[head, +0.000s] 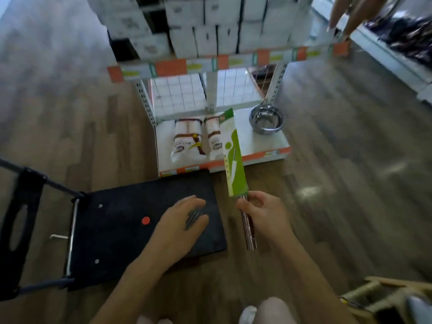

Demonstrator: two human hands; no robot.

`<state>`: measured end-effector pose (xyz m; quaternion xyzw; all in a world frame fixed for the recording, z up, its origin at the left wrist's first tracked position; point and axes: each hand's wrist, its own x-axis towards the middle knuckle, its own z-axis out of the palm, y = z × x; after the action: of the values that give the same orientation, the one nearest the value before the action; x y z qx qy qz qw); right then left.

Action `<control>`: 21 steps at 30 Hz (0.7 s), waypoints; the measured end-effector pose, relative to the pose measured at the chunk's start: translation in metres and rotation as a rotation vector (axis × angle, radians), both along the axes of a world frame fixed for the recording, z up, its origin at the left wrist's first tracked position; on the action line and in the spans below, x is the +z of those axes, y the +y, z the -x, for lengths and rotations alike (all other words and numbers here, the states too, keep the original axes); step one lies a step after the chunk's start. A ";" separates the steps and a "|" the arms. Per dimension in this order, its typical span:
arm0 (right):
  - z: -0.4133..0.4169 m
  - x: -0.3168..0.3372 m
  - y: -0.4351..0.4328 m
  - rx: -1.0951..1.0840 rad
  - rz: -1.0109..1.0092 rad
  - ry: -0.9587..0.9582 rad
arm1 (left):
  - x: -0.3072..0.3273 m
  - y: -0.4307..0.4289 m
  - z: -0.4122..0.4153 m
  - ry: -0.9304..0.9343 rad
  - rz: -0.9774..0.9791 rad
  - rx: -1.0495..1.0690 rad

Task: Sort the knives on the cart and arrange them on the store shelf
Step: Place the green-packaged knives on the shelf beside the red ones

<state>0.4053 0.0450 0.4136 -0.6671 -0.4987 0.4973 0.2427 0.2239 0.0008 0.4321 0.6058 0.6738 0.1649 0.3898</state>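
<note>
The knife (234, 157) is in the right hand (261, 216), whose fingers are wrapped around the metal handle just below the blade. The blade sits in a green and white cardboard sleeve and points up and away from the person, tilted slightly left, so that its tip stands in front of the lowest shelf (264, 146). The butt of the handle sticks out below the hand, above bare wooden floor (350, 183).

The left hand (184, 220) lies palm down, fingers loosely spread, on the right part of the cart (131, 230), close to its right edge. Something dark and thin shows under the fingers, but it is too blurred to tell what it is or whether the hand grips it. The two hands are apart, with the cart's right edge between them.

The cart is a flat black platform with a red dot near its middle and a folded handle at its left end. Its far edge lies just beside the front lip of the lowest shelf.

On that shelf, two white packets (198, 140) lie side by side at the left, and a steel bowl (266, 121) stands at the back right corner. The stretch between the packets and the bowl is bare. The shelf above carries rows of white boxes (210, 26). Open floor runs along both sides of the rack.
</note>
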 end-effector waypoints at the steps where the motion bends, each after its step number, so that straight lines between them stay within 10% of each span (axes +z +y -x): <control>1: -0.006 0.024 -0.004 -0.009 0.012 0.002 | 0.025 -0.002 -0.003 0.005 -0.006 0.000; 10: -0.062 0.185 -0.017 0.025 -0.004 0.097 | 0.187 -0.009 -0.066 0.114 -0.120 -0.025; 21: -0.108 0.242 -0.020 0.070 -0.001 0.138 | 0.241 -0.017 -0.108 0.197 -0.227 -0.011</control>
<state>0.5138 0.0247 0.6559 -0.6133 -0.5043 0.5498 0.2592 0.3318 -0.0164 0.6735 0.6630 0.6823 0.1775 0.2516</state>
